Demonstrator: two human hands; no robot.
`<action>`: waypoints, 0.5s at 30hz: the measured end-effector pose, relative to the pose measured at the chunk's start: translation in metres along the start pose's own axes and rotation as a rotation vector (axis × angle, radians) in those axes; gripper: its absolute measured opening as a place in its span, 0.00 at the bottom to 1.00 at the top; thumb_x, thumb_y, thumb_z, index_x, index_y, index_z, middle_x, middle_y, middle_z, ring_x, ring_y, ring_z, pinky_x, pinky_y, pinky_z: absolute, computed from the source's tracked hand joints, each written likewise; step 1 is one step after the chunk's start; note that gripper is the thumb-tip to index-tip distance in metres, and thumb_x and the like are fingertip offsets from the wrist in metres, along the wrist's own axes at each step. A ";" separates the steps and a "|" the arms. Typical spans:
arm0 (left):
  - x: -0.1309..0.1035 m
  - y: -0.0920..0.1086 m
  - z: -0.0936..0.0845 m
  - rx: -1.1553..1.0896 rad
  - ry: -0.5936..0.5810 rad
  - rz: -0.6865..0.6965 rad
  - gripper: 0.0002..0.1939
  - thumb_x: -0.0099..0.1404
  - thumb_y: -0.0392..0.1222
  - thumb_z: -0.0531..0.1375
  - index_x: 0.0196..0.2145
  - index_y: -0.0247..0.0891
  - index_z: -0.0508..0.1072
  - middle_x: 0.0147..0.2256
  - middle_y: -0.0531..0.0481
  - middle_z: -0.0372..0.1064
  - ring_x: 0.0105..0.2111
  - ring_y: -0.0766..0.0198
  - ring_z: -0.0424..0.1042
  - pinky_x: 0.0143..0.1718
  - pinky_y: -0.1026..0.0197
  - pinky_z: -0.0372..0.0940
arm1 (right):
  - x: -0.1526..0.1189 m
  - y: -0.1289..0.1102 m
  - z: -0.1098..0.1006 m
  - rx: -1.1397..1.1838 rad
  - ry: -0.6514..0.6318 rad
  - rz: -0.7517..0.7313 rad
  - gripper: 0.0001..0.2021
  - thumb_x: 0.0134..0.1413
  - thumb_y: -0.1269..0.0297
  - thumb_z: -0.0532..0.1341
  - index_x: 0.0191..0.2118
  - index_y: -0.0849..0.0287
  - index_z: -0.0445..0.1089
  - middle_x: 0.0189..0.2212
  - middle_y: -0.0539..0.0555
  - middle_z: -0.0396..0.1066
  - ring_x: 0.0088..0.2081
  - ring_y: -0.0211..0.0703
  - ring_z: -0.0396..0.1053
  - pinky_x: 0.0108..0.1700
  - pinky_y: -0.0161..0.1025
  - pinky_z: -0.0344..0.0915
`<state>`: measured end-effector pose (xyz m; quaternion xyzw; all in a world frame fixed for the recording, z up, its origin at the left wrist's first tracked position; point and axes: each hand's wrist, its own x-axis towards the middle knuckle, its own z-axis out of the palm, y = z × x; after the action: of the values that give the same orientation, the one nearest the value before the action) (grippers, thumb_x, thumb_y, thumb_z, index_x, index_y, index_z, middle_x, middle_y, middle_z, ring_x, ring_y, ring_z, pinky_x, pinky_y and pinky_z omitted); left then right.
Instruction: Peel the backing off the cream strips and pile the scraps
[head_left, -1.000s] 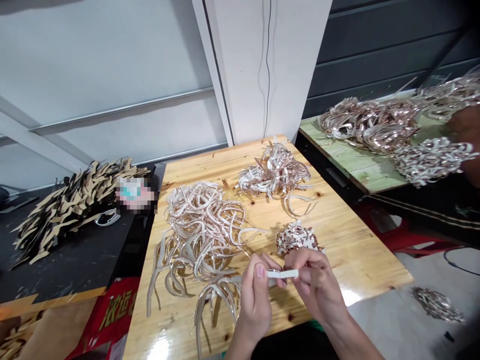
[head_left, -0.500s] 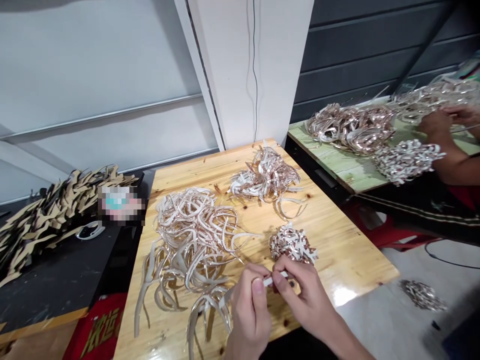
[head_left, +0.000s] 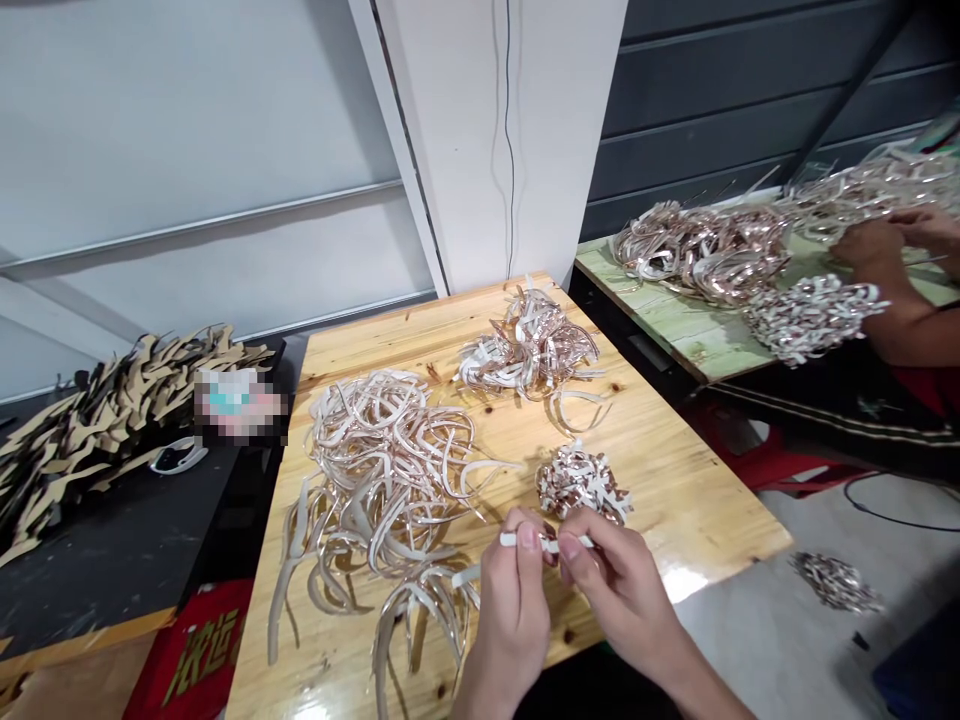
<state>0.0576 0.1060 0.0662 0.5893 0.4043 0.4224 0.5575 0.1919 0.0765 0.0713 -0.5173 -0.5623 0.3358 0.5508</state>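
Holding narrow, flat, white strip (head_left: 551, 547) in closed grip of left hand (head_left: 516, 605) and right hand (head_left: 621, 580); looking smooth, but partly covered.

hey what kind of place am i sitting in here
Probably a small workshop for hand assembly: heaps of shiny strips on a wooden table, a pile of tan and black pieces alongside, and another person's hands busy at the next table.

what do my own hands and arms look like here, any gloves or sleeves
Your left hand and right hand are bare, with no gloves and no ring or watch that I can make out. No sleeve shows on the visible part of either forearm. The dark cloth between them looks like clothing.
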 end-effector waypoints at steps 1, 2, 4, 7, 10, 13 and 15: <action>0.000 0.001 0.002 -0.038 0.024 -0.019 0.23 0.83 0.56 0.49 0.34 0.42 0.69 0.30 0.52 0.65 0.32 0.59 0.66 0.39 0.58 0.62 | 0.001 0.000 0.000 0.034 0.007 0.010 0.13 0.76 0.64 0.58 0.34 0.54 0.69 0.26 0.45 0.68 0.26 0.37 0.64 0.30 0.33 0.59; 0.001 0.001 0.003 -0.069 0.050 -0.041 0.24 0.82 0.58 0.51 0.33 0.42 0.69 0.30 0.52 0.66 0.32 0.59 0.66 0.39 0.58 0.62 | 0.001 0.000 0.000 0.068 0.012 0.022 0.13 0.76 0.63 0.58 0.34 0.54 0.69 0.25 0.46 0.68 0.26 0.37 0.64 0.29 0.33 0.59; 0.000 0.000 0.006 -0.120 0.098 -0.090 0.25 0.80 0.62 0.54 0.32 0.41 0.71 0.30 0.51 0.66 0.32 0.59 0.66 0.39 0.58 0.63 | 0.001 0.001 0.000 0.137 0.034 0.066 0.15 0.77 0.61 0.58 0.33 0.54 0.70 0.24 0.46 0.68 0.25 0.37 0.64 0.29 0.34 0.59; -0.002 -0.007 0.010 -0.194 0.154 -0.187 0.26 0.77 0.65 0.56 0.34 0.40 0.73 0.31 0.51 0.66 0.33 0.59 0.66 0.40 0.58 0.64 | 0.000 0.005 0.002 0.248 0.075 0.163 0.17 0.76 0.56 0.60 0.31 0.55 0.69 0.23 0.46 0.67 0.24 0.38 0.63 0.28 0.34 0.59; -0.002 -0.013 0.013 -0.298 0.186 -0.255 0.26 0.76 0.66 0.57 0.37 0.39 0.75 0.32 0.50 0.67 0.34 0.59 0.66 0.42 0.58 0.64 | -0.002 0.010 0.005 0.353 0.139 0.237 0.19 0.74 0.53 0.62 0.30 0.55 0.69 0.22 0.46 0.65 0.22 0.37 0.60 0.26 0.34 0.57; 0.000 -0.016 0.015 -0.454 0.176 -0.255 0.24 0.76 0.63 0.60 0.37 0.39 0.76 0.32 0.51 0.67 0.34 0.60 0.66 0.41 0.60 0.64 | -0.003 0.014 0.009 0.469 0.213 0.296 0.20 0.73 0.52 0.63 0.28 0.55 0.68 0.20 0.45 0.63 0.22 0.36 0.57 0.26 0.34 0.55; 0.003 -0.016 0.017 -0.565 0.148 -0.241 0.22 0.76 0.61 0.61 0.34 0.39 0.75 0.31 0.52 0.67 0.33 0.62 0.66 0.39 0.61 0.64 | -0.003 0.014 0.011 0.551 0.253 0.352 0.20 0.72 0.52 0.64 0.28 0.55 0.68 0.20 0.45 0.63 0.22 0.36 0.56 0.26 0.34 0.55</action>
<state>0.0750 0.1043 0.0501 0.3267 0.3773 0.4905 0.7143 0.1837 0.0793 0.0549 -0.4755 -0.2801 0.4980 0.6688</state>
